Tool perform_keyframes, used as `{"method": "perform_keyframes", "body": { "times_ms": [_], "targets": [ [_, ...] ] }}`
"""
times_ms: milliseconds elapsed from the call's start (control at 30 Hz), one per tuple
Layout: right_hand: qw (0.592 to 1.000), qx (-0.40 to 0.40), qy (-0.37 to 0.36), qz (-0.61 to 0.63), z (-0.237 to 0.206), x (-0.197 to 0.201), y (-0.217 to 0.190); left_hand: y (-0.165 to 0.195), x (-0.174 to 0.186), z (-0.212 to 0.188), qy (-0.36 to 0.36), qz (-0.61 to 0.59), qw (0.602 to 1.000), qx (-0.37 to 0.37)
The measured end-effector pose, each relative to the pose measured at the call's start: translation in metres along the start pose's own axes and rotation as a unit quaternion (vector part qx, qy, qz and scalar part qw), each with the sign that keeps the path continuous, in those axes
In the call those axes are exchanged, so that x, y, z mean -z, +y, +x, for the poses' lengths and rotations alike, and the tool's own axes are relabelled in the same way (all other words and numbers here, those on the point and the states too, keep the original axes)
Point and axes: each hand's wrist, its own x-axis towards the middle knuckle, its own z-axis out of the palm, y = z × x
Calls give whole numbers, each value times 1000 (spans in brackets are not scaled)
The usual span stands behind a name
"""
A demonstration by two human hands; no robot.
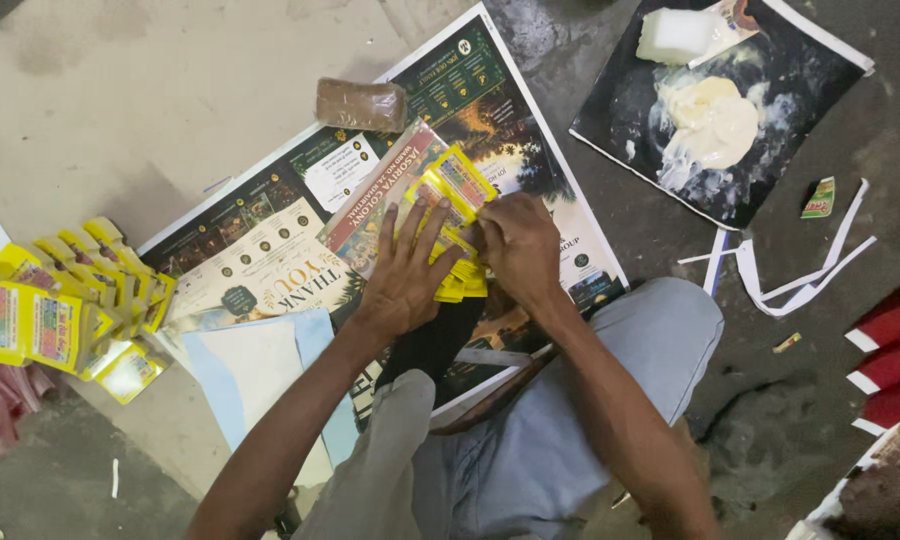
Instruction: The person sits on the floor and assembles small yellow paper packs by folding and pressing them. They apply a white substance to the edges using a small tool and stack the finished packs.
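Note:
My left hand (408, 270) lies flat, fingers spread, pressing on a stack of small yellow printed packets (456, 190) that rests on a large dark printed poster (270, 240). My right hand (518, 245) is curled beside it, fingers closed on the edge of the same stack. The top packet sticks out above both hands. My knees in grey trousers fill the lower middle of the view.
A row of folded yellow packets (60, 300) lies at the left. A brown block (360, 104) sits on the poster's upper edge. A dark sheet (790, 90) at upper right carries white paste (712, 125) and a white block (675, 35). Paper strips (800, 280) lie right.

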Motion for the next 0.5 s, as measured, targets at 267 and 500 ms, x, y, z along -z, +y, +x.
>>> {"method": "perform_keyframes", "body": {
  "times_ms": [267, 500],
  "targets": [
    [901, -274, 77, 326, 22, -35, 19, 0, 2, 4, -39, 9, 999, 13],
    [937, -95, 157, 297, 31, -37, 15, 1, 3, 2, -48, 31, 998, 9]
  ]
}}
